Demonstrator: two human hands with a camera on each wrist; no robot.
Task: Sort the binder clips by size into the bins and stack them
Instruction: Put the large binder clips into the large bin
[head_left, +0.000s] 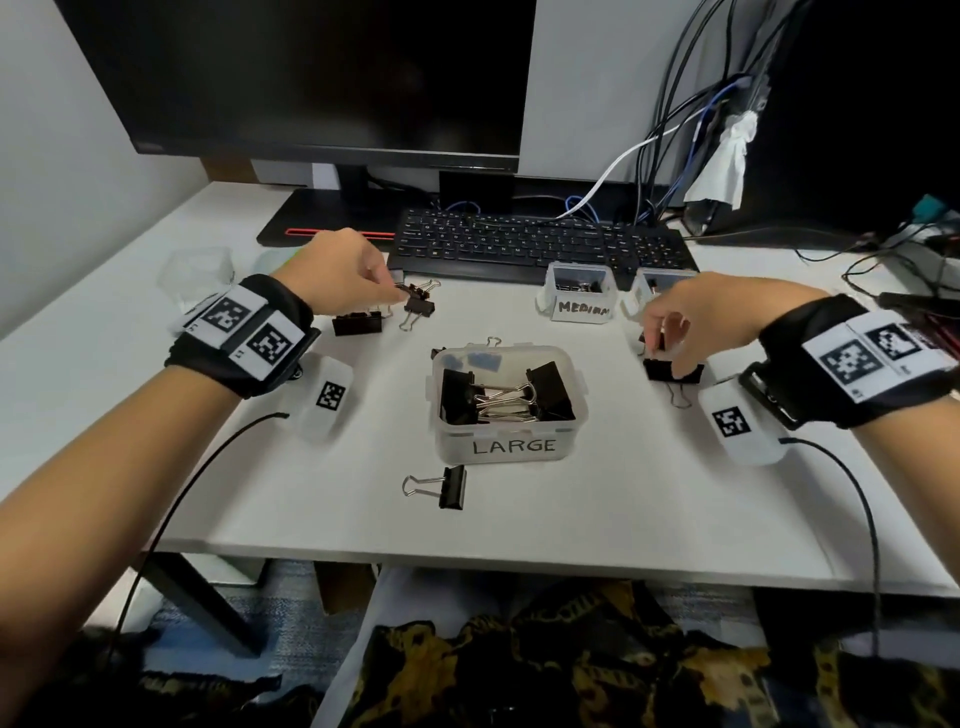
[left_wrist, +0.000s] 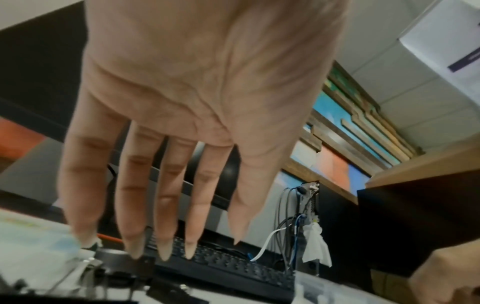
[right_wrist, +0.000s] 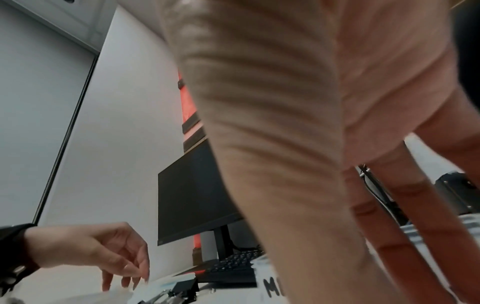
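At the far left of the white desk (head_left: 597, 519), an empty clear bin (head_left: 200, 273) is standing unused. Just beside it, your left hand (head_left: 345, 273) is reaching down with the fingers close together, and the fingertips are touching a small black binder clip (head_left: 418, 304); in the left wrist view the fingers (left_wrist: 135, 205) are looking long and nearly straight, so I am judging that you are touching it and not yet gripping it. A wider black clip (head_left: 357, 322) is lying just beside, also still unsorted.

In the middle, the bin marked LARGE (head_left: 511, 447) is already holding two big clips (head_left: 504, 397), handles crossed between them. One more clip (head_left: 451, 486) is lying on the desk in front of this bin, and another is peeking out behind its back edge (only a little part is showing).

Further right and back, the bin marked MEDIUM (head_left: 582, 306) is holding some clips, but I cannot tell how many. The bin next to it (head_left: 641, 291) is half hidden by your right hand (head_left: 685, 327), and its label is not visible. This hand is pinching something dark between thumb and fingers, probably a little clip (head_left: 655, 340), directly above a black clip (head_left: 672, 371) lying on the desk.

So I am judging the sorting as about half done: several clips are remaining outside, and the bins are not yet stacked.
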